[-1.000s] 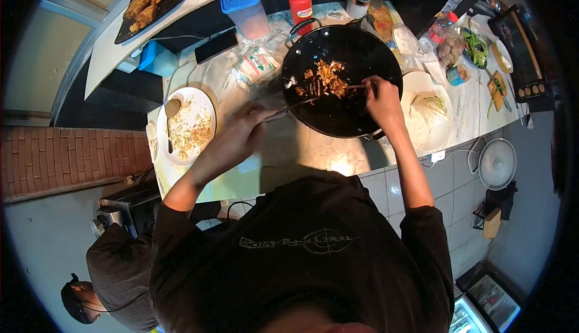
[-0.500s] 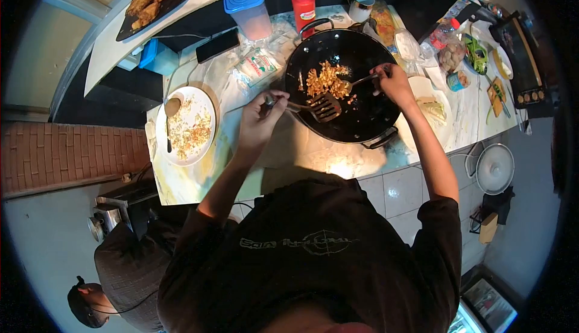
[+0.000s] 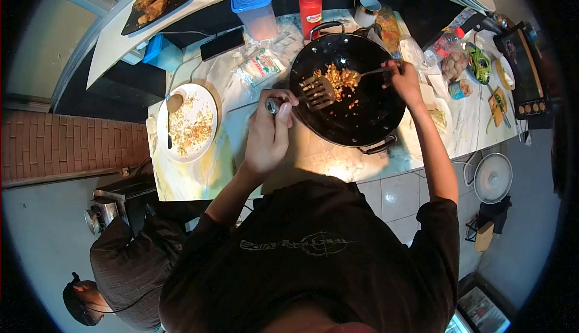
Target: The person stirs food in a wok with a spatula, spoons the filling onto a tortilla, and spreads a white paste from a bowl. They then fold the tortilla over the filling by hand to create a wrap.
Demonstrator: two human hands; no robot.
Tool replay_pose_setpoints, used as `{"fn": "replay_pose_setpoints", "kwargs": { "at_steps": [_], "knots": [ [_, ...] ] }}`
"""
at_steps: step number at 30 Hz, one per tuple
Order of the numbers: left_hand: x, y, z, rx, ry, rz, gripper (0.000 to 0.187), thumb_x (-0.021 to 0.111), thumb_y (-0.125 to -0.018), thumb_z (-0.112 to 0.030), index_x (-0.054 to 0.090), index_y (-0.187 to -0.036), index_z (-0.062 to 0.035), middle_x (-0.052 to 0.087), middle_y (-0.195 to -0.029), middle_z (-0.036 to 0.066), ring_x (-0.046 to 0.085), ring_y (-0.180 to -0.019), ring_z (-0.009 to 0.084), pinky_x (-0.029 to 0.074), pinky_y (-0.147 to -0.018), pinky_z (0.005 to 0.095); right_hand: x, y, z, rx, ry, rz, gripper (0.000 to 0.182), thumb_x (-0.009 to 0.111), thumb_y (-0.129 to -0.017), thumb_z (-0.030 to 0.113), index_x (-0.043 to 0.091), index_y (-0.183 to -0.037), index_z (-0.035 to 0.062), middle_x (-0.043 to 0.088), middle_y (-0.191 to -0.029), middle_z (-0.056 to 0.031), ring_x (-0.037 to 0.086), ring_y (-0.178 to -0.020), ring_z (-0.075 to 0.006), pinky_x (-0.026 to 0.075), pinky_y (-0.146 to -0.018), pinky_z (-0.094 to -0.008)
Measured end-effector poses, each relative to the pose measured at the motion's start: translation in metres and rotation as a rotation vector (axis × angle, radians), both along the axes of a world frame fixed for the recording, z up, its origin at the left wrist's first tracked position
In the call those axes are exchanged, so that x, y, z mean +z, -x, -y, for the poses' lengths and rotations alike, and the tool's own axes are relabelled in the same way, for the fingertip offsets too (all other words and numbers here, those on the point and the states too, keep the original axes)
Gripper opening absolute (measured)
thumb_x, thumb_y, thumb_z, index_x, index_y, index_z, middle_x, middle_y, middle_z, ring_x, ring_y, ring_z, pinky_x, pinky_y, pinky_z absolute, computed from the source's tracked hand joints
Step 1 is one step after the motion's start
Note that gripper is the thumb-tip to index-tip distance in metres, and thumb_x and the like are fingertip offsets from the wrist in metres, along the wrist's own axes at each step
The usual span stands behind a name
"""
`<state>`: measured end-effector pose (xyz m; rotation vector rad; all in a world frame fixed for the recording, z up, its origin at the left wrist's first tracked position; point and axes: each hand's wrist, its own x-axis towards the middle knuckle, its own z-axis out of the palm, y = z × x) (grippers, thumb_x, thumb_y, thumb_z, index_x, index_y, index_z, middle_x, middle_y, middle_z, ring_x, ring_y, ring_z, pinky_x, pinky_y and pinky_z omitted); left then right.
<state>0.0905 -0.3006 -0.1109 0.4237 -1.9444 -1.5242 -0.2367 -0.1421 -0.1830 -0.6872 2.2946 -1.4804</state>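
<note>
A black wok (image 3: 362, 119) stands on the marbled table, with chopped golden-brown food (image 3: 341, 81) heaped in it and small bits scattered below the heap. My left hand (image 3: 270, 129) is closed round the handle of a slotted spatula (image 3: 318, 94), whose blade lies over the left side of the heap. From the wok's right rim, my right hand (image 3: 405, 82) grips the handle of a spoon (image 3: 374, 72). That spoon's head is at the right edge of the food, partly hidden by it.
A white plate (image 3: 204, 95) with chopped bits and a spoon lies left. Behind stand a blue-lidded container (image 3: 259, 22), a red squeeze bottle (image 3: 310, 13), a mug (image 3: 367, 12) and a phone (image 3: 222, 44). Another person (image 3: 129, 266) is at lower left.
The spatula blade has moved up and left onto the food, and my left hand has turned with its handle. My right hand and its spoon have shifted slightly right, with the spoon now flatter.
</note>
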Motion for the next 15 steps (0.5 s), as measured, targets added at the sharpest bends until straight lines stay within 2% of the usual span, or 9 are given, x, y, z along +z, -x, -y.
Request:
{"fn": "replay_pose_setpoints", "kwargs": {
  "at_steps": [2, 3, 5, 6, 9, 15],
  "knots": [
    [0.01, -0.003, -0.002, 0.06, 0.217, 0.024, 0.015, 0.044, -0.102, -0.014, 0.048, -0.106, -0.0012, 0.061, -0.095, 0.016, 0.061, -0.073, 0.0269, 0.049, -0.069, 0.0373, -0.005, 0.013, 0.0, -0.007, -0.05, -0.189, 0.021, 0.053, -0.097, 0.011, 0.068, -0.097, -0.0045, 0.069, -0.082, -0.013, 0.065, -0.059, -0.0188, 0.051, -0.056, -0.0339],
    [0.011, -0.001, -0.003, 0.06, 0.216, 0.025, 0.015, 0.044, -0.102, -0.014, 0.048, -0.106, -0.0012, 0.061, -0.095, 0.016, 0.061, -0.073, 0.0269, 0.049, -0.069, 0.0373, 0.008, 0.005, 0.003, -0.036, -0.036, -0.088, 0.022, 0.053, -0.096, 0.012, 0.07, -0.095, -0.0021, 0.07, -0.083, -0.016, 0.067, -0.064, -0.0227, 0.051, -0.061, -0.0365],
    [0.011, 0.006, -0.005, 0.086, 0.307, 0.094, 0.014, 0.048, -0.1, -0.014, 0.048, -0.106, -0.0015, 0.059, -0.094, 0.019, 0.061, -0.081, 0.0378, 0.048, -0.071, 0.0435, 0.005, 0.011, 0.004, -0.051, -0.086, -0.178, 0.021, 0.054, -0.096, 0.012, 0.07, -0.096, -0.0018, 0.071, -0.084, -0.0178, 0.068, -0.065, -0.0248, 0.051, -0.063, -0.0373],
    [0.012, 0.01, -0.006, 0.087, 0.306, 0.094, 0.014, 0.048, -0.1, -0.014, 0.048, -0.106, -0.0015, 0.059, -0.094, 0.019, 0.061, -0.081, 0.0378, 0.048, -0.071, 0.0435, 0.004, 0.012, 0.005, -0.067, -0.135, -0.268, 0.021, 0.054, -0.096, 0.012, 0.07, -0.097, -0.0015, 0.071, -0.085, -0.0197, 0.069, -0.066, -0.0268, 0.051, -0.064, -0.0381],
    [0.012, 0.027, -0.01, 0.1, 0.519, 0.162, 0.018, 0.054, -0.096, -0.016, 0.048, -0.105, -0.0017, 0.059, -0.093, 0.02, 0.059, -0.086, 0.0425, 0.047, -0.072, 0.0488, 0.003, 0.011, 0.006, -0.072, -0.149, -0.379, 0.02, 0.054, -0.095, 0.01, 0.07, -0.097, -0.0014, 0.071, -0.085, -0.0209, 0.069, -0.064, -0.0289, 0.051, -0.062, -0.0375],
    [0.006, 0.055, -0.003, 0.075, 0.575, 0.168, 0.014, 0.051, -0.099, -0.015, 0.047, -0.104, -0.0027, 0.061, -0.09, 0.022, 0.059, -0.085, 0.0459, 0.046, -0.073, 0.0505, 0.012, -0.002, 0.009, -0.087, -0.131, -0.277, 0.019, 0.054, -0.095, 0.009, 0.069, -0.098, -0.0028, 0.069, -0.078, -0.0202, 0.069, -0.06, -0.0275, 0.052, -0.059, -0.0368]
  ]
}}
